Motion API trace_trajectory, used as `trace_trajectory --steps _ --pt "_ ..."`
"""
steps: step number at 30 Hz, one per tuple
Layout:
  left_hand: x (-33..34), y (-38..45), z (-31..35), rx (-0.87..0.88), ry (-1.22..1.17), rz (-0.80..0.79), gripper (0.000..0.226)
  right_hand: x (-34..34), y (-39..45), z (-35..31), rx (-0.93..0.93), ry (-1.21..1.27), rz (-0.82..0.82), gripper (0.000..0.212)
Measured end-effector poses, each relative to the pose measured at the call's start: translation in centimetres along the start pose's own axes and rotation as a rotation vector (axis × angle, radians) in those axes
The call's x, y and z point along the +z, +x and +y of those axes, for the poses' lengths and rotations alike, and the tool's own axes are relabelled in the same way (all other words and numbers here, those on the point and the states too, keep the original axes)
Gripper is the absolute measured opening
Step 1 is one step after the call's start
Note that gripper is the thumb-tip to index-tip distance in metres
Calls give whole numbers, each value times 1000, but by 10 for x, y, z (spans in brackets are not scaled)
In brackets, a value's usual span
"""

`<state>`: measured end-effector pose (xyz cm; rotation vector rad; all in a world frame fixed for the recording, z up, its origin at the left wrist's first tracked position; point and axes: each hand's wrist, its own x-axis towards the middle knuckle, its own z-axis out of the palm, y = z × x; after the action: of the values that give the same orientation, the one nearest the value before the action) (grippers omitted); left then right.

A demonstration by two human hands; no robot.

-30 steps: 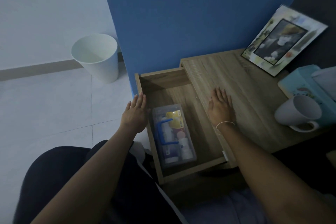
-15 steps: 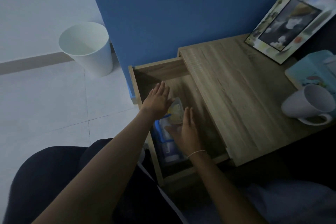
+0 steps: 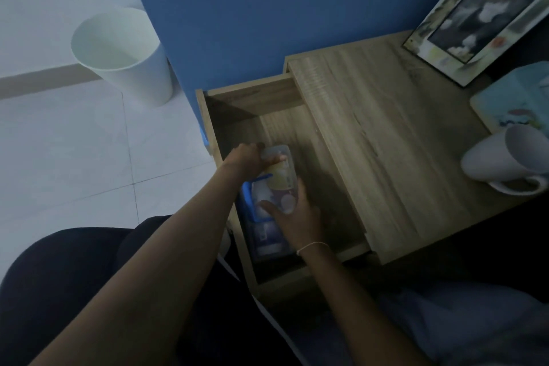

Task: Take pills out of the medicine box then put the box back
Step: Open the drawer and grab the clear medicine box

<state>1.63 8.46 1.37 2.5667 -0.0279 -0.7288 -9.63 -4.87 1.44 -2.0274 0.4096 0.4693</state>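
A clear plastic medicine box (image 3: 274,187) with a blue handle lies in the open wooden drawer (image 3: 285,89), close to its left wall. Bottles and packets show through its lid. My left hand (image 3: 248,157) grips the box's far end, fingers curled over the edge. My right hand (image 3: 292,214) holds the box's right side near its middle, thumb on the lid. The near end of the box is dark and partly hidden by my right wrist.
The wooden desk top (image 3: 386,134) lies right of the drawer. On it are a white mug (image 3: 505,160) on its side, a turquoise box (image 3: 517,101) and a picture frame (image 3: 481,15). A white waste bin (image 3: 124,53) stands on the tiled floor beside the blue wall.
Both hands went from flat above the drawer down onto the medicine box and closed on it. The view has shifted slightly.
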Motion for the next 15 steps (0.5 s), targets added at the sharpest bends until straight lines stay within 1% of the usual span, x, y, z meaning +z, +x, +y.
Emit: trace_trajectory --steps 2,6,9,12,14,15 --pt "-8 -2 3 8 -21 20 81 -5 -4 -7 -41 5 10 83" --pt "-39 -9 17 35 11 109 71 -16 -8 -30 -142 -67 81 79" --pt "-74 -17 31 39 23 220 73 -36 -11 -61 -229 -81 104 74" --pt "-109 -20 44 87 -59 345 75 -61 -9 -94 -293 -88 120 72" --pt "-131 -23 60 97 -71 386 80 -82 -6 -112 -336 -113 123 69" --pt "-140 -24 68 81 -63 384 77 -92 -5 -119 -358 -115 109 65"
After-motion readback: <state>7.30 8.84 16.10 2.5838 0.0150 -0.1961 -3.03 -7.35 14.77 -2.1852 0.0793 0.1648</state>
